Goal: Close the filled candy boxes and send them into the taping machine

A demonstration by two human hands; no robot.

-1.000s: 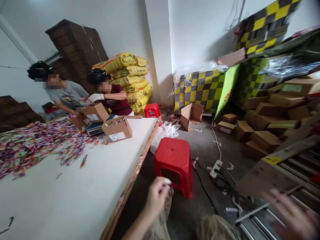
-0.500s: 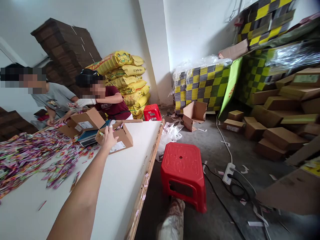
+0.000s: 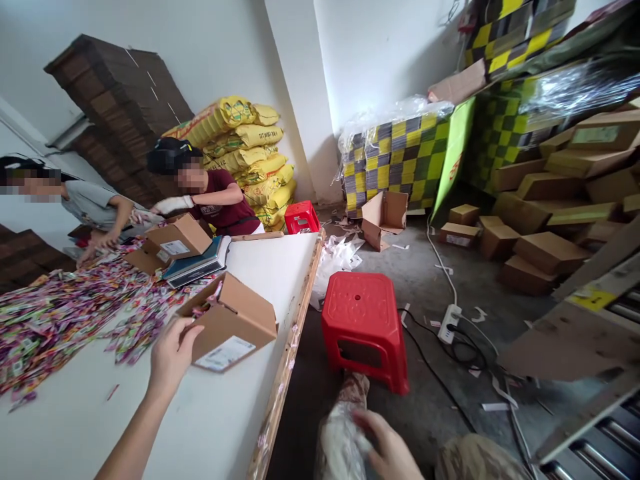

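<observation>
My left hand (image 3: 171,355) grips the near left edge of an open cardboard box (image 3: 235,327), thumb outside and fingers over the rim. The box is tilted on the white table (image 3: 210,427), with a white label on its near side. A few small colourful packets (image 3: 207,303) show at its opening. Low in the view, my right hand (image 3: 387,443) is in front of my leg, partly blurred; its fingers look apart and nothing shows in it. Left of the box lies a wide heap of purple and pink packets (image 3: 80,313).
Beyond the box, another carton (image 3: 177,237) rests on a blue flat scale-like device (image 3: 200,261). Two people work across the table. A red stool (image 3: 359,307) stands beside the table edge. Cables and a power strip (image 3: 449,323) lie on the floor; a roller conveyor (image 3: 600,447) is at right.
My left hand has pulled the cardboard box nearer, away from the blue device, and tilted it. My right hand has come into view at the bottom.
</observation>
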